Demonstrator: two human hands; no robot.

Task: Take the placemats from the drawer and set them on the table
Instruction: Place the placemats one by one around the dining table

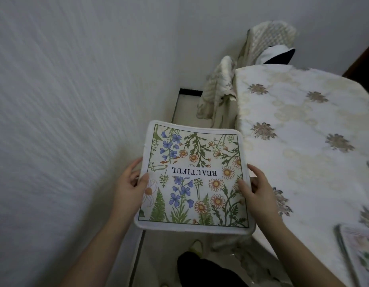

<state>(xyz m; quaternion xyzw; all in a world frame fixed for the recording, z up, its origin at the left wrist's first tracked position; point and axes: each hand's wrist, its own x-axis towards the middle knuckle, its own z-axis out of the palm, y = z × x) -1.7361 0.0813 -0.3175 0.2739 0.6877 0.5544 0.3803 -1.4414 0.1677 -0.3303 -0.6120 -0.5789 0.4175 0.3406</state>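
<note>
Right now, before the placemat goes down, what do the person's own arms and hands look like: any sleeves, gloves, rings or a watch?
Both arms are bare from the picture's lower edge up to the wrist, with no sleeve in view. The left hand and right hand wear no gloves. No ring, watch or bracelet shows on either. The fingers have short, unpainted nails as far as can be seen.

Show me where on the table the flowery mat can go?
The placemat, held by the left hand and right hand, fits on the bare tablecloth between the covered chairs and the mat already laid. The near right corner is taken.
</note>
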